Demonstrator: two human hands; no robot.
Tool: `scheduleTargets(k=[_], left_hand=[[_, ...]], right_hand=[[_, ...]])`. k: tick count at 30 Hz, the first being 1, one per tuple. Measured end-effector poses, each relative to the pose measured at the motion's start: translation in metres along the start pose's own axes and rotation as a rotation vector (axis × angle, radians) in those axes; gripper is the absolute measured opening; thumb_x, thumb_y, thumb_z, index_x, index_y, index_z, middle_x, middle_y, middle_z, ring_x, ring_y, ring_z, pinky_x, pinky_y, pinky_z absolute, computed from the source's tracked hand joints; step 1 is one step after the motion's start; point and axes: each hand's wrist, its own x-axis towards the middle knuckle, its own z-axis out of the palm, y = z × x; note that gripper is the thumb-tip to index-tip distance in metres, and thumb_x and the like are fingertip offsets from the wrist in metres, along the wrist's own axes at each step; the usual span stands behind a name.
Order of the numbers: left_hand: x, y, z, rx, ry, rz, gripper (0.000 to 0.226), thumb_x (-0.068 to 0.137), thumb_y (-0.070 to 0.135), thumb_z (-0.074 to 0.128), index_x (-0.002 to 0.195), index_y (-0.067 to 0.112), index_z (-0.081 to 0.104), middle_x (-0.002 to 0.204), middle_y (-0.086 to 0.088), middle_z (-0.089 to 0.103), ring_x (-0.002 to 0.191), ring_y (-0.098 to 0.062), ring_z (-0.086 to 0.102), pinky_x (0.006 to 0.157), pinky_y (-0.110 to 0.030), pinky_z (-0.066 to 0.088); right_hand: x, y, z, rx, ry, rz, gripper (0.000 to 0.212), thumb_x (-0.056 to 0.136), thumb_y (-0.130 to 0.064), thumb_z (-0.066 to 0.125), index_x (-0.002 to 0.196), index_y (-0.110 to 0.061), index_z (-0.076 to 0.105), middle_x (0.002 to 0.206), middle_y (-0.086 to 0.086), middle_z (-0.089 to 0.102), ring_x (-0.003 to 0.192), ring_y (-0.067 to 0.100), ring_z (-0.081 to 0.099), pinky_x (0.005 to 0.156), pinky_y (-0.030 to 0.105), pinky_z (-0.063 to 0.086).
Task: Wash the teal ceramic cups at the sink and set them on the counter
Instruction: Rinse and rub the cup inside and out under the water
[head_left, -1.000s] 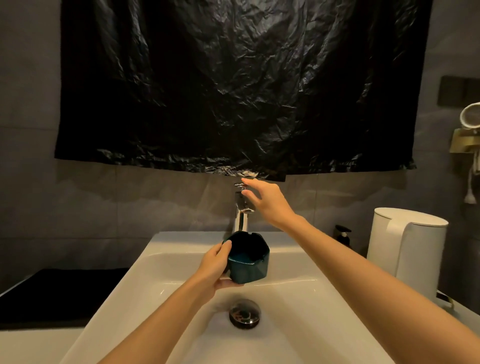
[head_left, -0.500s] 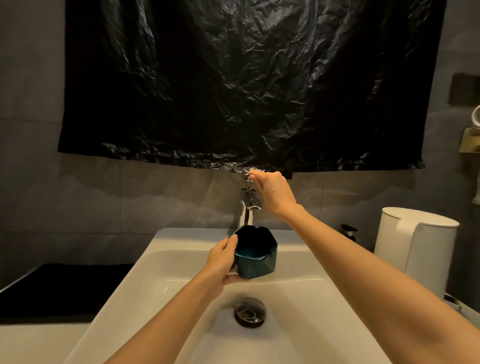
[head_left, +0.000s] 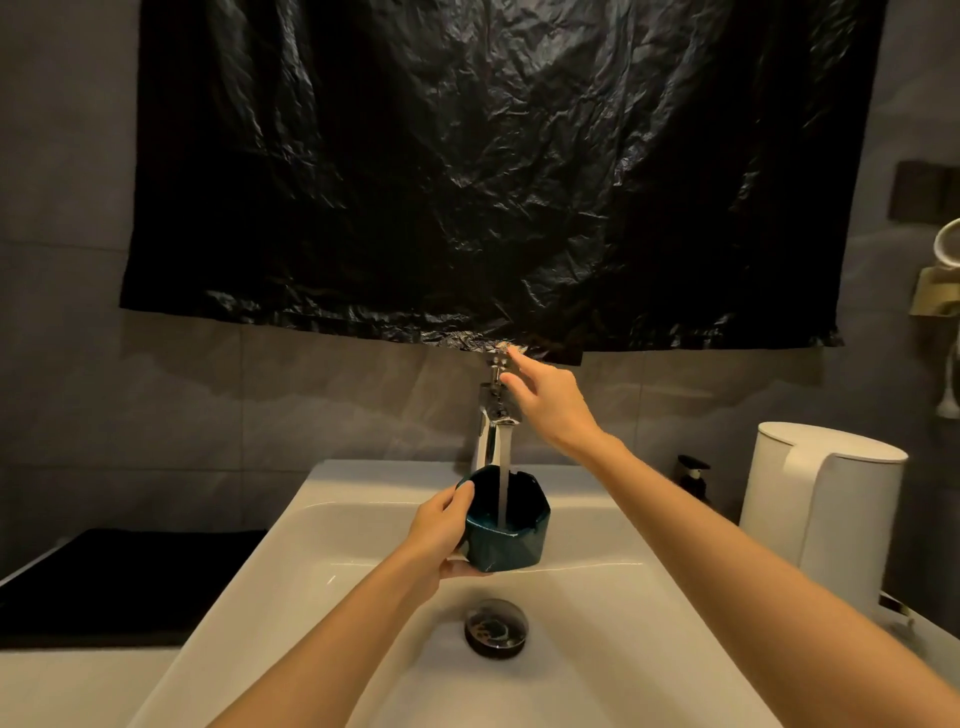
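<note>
Since the earlier frame water has begun running: a thin stream (head_left: 503, 493) falls from the chrome tap (head_left: 488, 421) into the faceted teal ceramic cup (head_left: 511, 543), which the left hand (head_left: 441, 525) grips by its side over the white sink basin (head_left: 322, 519). The right hand (head_left: 550, 405), fingers nearly straight, touches the raised tap lever (head_left: 496, 364). Opened further, the flow could splash over the rim or tug the wet cup loose.

You're not getting any readable text here: nothing legible is showing on the cup (head_left: 506, 525), the kettle (head_left: 821, 499) or the bottle (head_left: 693, 475).
</note>
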Motion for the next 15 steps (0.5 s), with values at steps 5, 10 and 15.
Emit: scheduleTargets(k=[5,10,15], left_hand=[[0.000,-0.003,-0.005,0.071,0.014,0.027,0.026,0.099,0.030,0.044,0.122,0.022,0.054,0.124,-0.007,0.052,0.109,-0.028,0.048,0.061,-0.040,0.056],[-0.001,-0.003,-0.007,0.075,0.025,0.027,0.023,0.100,0.030,0.043,0.119,0.022,0.054,0.116,-0.007,0.051,0.106,-0.028,0.048,0.058,-0.039,0.056],[0.001,-0.001,-0.009,0.049,0.051,0.009,0.023,0.099,0.033,0.044,0.116,0.023,0.055,0.120,-0.010,0.053,0.111,-0.031,0.051,0.059,-0.039,0.057]], right_hand=[[-0.071,0.018,-0.006,0.066,0.150,0.044,0.018,0.093,-0.008,0.049,0.096,-0.016,0.065,0.088,-0.001,0.068,0.080,0.011,0.063,0.073,0.033,0.054],[-0.102,0.021,-0.008,-0.055,-0.043,-0.044,0.030,0.091,-0.004,0.049,0.115,-0.017,0.062,0.117,-0.003,0.063,0.104,0.011,0.058,0.092,0.026,0.049],[-0.071,-0.009,-0.024,-0.042,-0.071,-0.198,0.023,0.088,-0.004,0.050,0.094,-0.012,0.070,0.093,0.003,0.072,0.081,0.018,0.065,0.076,0.037,0.055]])
